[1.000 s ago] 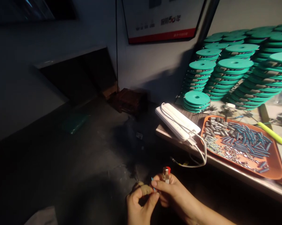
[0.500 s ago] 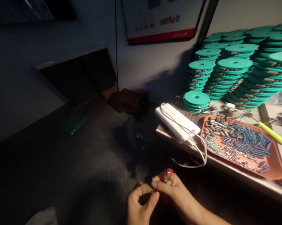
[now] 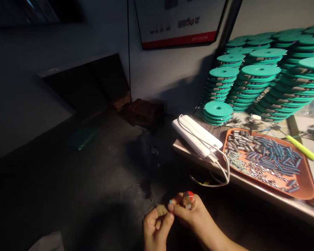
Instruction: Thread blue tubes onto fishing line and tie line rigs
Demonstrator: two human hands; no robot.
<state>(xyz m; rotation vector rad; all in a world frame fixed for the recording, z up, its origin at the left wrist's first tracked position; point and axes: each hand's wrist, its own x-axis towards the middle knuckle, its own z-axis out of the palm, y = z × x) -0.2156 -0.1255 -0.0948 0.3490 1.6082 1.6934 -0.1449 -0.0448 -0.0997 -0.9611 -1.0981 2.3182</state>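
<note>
Left hand: the left hand [image 3: 155, 228] is low in the middle of the view, over the dark floor [image 3: 68, 188], in front of the tabletop's edge.
Left grip: thumb and forefinger are pressed together on a small blue piece [image 3: 170, 201]; the forefinger tip wears a tan wrap [image 3: 161, 210].
Small blue piece: only its tip shows, sticking up between the left fingertips and the right forefinger; the rest is hidden.
Right hand: the right hand [image 3: 195, 216] is just beside the left one, their fingertips touching.
Right grip: closed around a lighter [image 3: 187, 199], which stands upright with its red top and metal head above the fingers.
Tabletop: the tabletop [image 3: 251, 184] runs along the right side, well apart from the hands.
Tray: an orange tray [image 3: 307, 183] sits near the tabletop's front edge, holding blue sleeves [image 3: 275, 153], grey metal tubes [image 3: 237, 137] and small silver bits.
Power bank: a white power bank [image 3: 196, 136] lies at the tabletop's left corner, with a white cable [image 3: 227, 170] looping off the edge.
Discs: stacks of green discs [image 3: 251, 78] fill the back of the tabletop, behind the tray.
Pen: a yellow-green pen [image 3: 303, 148] lies just beyond the tray's far right corner.
Wall: a poster [image 3: 178, 24] with a red band hangs above.
</note>
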